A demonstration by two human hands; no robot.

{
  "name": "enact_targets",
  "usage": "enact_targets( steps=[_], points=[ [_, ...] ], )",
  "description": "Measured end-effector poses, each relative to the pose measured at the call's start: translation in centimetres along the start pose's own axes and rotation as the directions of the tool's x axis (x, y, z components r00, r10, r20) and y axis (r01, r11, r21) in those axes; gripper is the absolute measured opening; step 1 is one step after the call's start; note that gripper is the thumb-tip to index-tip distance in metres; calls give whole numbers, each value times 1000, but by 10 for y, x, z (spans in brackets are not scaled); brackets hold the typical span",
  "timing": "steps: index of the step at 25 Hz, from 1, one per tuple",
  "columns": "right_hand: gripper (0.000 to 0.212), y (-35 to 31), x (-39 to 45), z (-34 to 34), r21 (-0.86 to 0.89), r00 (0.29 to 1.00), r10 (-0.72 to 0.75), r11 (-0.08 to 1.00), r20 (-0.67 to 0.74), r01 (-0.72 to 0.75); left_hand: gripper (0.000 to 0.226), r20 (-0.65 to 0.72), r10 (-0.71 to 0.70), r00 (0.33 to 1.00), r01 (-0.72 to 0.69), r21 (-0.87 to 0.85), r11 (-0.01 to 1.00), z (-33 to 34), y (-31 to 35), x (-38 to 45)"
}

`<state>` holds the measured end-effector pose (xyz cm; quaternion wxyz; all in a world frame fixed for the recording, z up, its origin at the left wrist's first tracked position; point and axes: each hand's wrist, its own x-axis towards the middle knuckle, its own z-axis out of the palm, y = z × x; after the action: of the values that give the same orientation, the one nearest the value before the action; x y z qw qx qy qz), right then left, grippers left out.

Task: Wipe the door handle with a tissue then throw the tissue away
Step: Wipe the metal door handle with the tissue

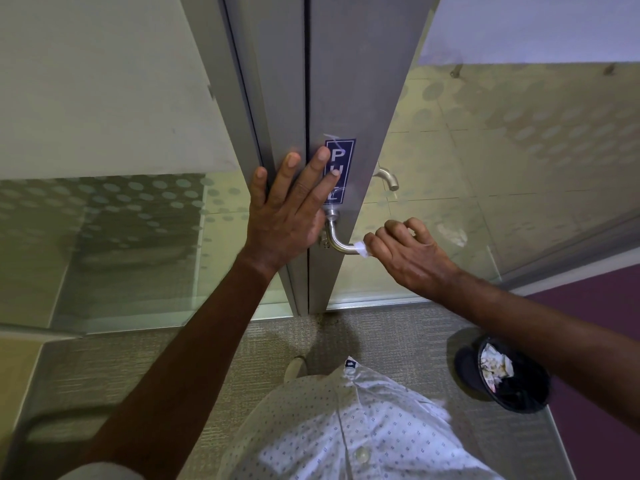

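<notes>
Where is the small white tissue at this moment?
In the head view, right of centre, the small white tissue is pinched in the right hand against the free end of the curved silver metal door handle.

Left hand [291, 209] flat on door frame [339, 98], fingers spread, covering part of PULL sticker [341, 168] and crowding handle base. Right hand [408, 251] closed around lever handle [341, 245] outer end, tissue [363, 250] between. Bare bend of handle between hands: narrow gap. Glass panel [502, 168] right of frame unobstructed. Bin [505, 375] on floor beneath right forearm, mouth open, partly full.
</notes>
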<state>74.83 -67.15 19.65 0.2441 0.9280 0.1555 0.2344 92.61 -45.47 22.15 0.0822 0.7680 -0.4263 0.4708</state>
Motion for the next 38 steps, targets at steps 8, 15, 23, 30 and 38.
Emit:
enact_targets(
  steps=[8,15,23,30,38],
  points=[
    [39,17,8,11,77,998,-55,995,-26,57,73,-10,-2,1000,2,4,1000,1,0,0],
    [11,31,-10,25,92,990,-96,990,-106,105,70,-5,-3,1000,3,-2,1000,-1,0,1],
    [52,38,6,34,340,992,-120,931,-50,130,67,14,-3,1000,3,11,1000,-3,0,1],
    [14,55,-8,46,245,967,-238,936,-89,253,65,0,-13,1000,13,11,1000,-2,1,1],
    [44,50,13,47,278,957,-221,923,-188,267,65,-23,-17,1000,18,21,1000,-1,1,0]
  ],
)
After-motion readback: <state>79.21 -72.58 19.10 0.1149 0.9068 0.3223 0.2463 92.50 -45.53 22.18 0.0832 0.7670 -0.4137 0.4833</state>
